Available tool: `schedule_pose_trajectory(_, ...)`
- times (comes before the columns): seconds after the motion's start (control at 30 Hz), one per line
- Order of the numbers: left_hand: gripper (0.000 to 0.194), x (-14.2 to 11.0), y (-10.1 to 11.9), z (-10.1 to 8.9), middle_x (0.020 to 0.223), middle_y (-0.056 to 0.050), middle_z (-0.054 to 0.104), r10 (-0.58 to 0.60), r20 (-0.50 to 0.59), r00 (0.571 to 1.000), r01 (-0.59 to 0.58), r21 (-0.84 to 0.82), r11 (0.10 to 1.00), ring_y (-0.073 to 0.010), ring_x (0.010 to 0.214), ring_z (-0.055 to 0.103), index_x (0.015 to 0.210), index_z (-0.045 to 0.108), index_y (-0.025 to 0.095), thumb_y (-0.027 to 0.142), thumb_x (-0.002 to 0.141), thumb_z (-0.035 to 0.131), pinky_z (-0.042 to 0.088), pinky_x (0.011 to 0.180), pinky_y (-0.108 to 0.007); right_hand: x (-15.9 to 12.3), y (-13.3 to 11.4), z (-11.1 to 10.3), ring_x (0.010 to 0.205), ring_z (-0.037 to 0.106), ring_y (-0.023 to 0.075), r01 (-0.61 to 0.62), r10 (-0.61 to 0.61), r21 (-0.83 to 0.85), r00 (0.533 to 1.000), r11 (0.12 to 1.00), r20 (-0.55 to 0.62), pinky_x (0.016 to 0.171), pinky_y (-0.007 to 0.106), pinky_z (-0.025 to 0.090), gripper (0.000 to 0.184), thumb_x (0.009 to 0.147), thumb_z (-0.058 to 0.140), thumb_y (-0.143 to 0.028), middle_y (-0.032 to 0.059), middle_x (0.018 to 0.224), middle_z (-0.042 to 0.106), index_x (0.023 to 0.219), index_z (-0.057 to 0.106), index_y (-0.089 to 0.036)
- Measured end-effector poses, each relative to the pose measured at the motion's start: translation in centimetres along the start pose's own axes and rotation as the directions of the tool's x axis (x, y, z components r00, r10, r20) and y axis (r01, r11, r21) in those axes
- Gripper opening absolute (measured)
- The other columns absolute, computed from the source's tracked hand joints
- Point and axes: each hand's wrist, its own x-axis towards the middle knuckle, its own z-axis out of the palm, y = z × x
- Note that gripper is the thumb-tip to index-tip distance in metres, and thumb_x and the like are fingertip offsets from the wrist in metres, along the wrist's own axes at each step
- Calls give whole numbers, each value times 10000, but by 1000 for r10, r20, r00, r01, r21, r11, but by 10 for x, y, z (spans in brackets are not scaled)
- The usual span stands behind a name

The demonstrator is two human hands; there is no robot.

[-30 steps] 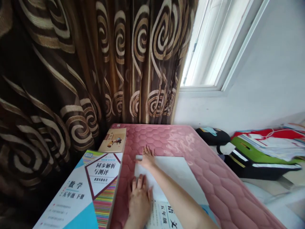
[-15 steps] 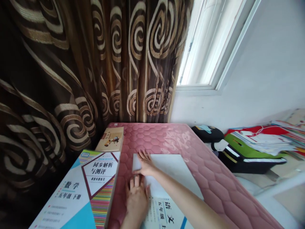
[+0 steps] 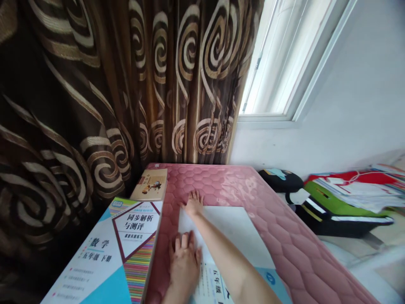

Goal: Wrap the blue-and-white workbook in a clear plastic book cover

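Note:
A booklet with a blue and white cover printed in Chinese [image 3: 218, 282] lies on the pink quilted mattress [image 3: 303, 245]. A plain white sheet [image 3: 234, 226] extends from its far part; whether the two are joined I cannot tell. My right hand [image 3: 193, 204] lies flat with fingers spread at the sheet's far left corner, its fingertips on the mattress beyond. My right forearm crosses the sheet and hides part of the cover. Nearer to me, my left hand [image 3: 185, 259] rests palm down along the left edge, fingers apart.
To the left, a thick math workbook [image 3: 104, 257] lies near a smaller tan book [image 3: 150, 184]. A dark patterned curtain [image 3: 158, 84] hangs behind. Right of the mattress are a black case [image 3: 281, 180] and a green-and-black box [image 3: 341, 207] topped with papers.
My right hand has slid away from me, past the sheet's far left corner. My left hand stays at the left edge. More of the cover's blue right side shows.

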Motion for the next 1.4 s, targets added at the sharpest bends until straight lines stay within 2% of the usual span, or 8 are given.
schedule_pose_trajectory(0.2, 397, 1, 4, -4, 1298, -55, 577, -40, 42, 998, 40, 1, 999, -265, 1113, 501, 1235, 623, 261, 378, 947, 375, 418, 944, -470, -36, 23, -3, 1466, 4, 274, 339, -338, 27, 922, 940, 191, 1163, 463, 12, 1024, 735, 565, -651, 133, 1592, 105, 1511, 166, -115)
schedule_pose_trajectory(0.33, 405, 1, 4, -4, 1285, -65, 583, -35, 33, 999, 34, 15, 999, -274, 1136, 489, 1252, 611, 248, 369, 948, 372, 408, 953, -475, -34, 24, -7, 1465, 14, 290, 301, -303, 42, 934, 953, 187, 1167, 462, 21, 1100, 680, 600, -702, 157, 1589, 81, 1505, 188, -102)
schedule_pose_trajectory(0.5, 428, 0, 1, -1, 1273, -73, 580, 11, -8, 1000, -11, 49, 999, -262, 1137, 482, 1327, 545, 245, 319, 949, 359, 405, 941, -434, -11, 2, -6, 1459, 86, 296, 116, -115, -10, 993, 993, 38, 1162, 490, 27, 759, 912, 341, -573, 158, 1584, 117, 1485, 261, -83)
schedule_pose_trajectory(0.63, 417, 2, 0, -4, 1275, -72, 576, 22, 8, 1000, -23, 65, 998, -252, 1122, 491, 1305, 568, 260, 313, 942, 369, 409, 932, -420, -23, 0, -5, 1464, 80, 259, 261, -260, -29, 965, 965, 29, 1171, 469, 44, 614, 964, 276, -469, 108, 1586, 141, 1480, 298, -138)
schedule_pose_trajectory(0.8, 429, 5, 2, -12, 1290, -81, 578, 12, 67, 998, -15, 58, 998, -262, 1138, 494, 1322, 549, 263, 331, 944, 358, 414, 929, -446, -73, 57, -19, 1463, 90, 235, 458, -453, -27, 885, 888, 111, 1179, 425, 92, 595, 963, 304, -479, 77, 1581, 151, 1480, 306, -183)
schedule_pose_trajectory(1.07, 450, 4, 5, -17, 1346, -73, 564, 27, 100, 995, -40, 128, 991, -274, 1174, 511, 1364, 500, 257, 304, 954, 320, 400, 983, -503, -137, 200, -83, 1458, 114, 209, 139, -102, -187, 976, 972, 193, 1180, 390, 133, 617, 980, 199, -457, 81, 1575, 148, 1496, 228, -121)
schedule_pose_trajectory(1.27, 496, 14, 41, -9, 1416, -114, 504, -38, 224, 974, -16, 235, 972, -314, 1322, 415, 1370, 501, 197, 194, 896, 355, 131, 1135, -593, -147, 214, -84, 1459, 124, 194, 125, -100, -154, 982, 980, 160, 1181, 392, 122, 622, 976, 155, -474, 59, 1570, 189, 1492, 256, -142)
schedule_pose_trajectory(1.4, 524, 31, 105, 6, 1531, -91, 327, 167, 400, 901, -180, -6, 984, -288, 1419, 268, 1426, 415, 222, 247, 909, 336, 194, 1134, -553, -146, 212, -85, 1453, 158, 200, 124, -107, -121, 984, 985, 140, 1176, 390, 133, 596, 976, 176, -428, 60, 1562, 230, 1477, 303, -131)
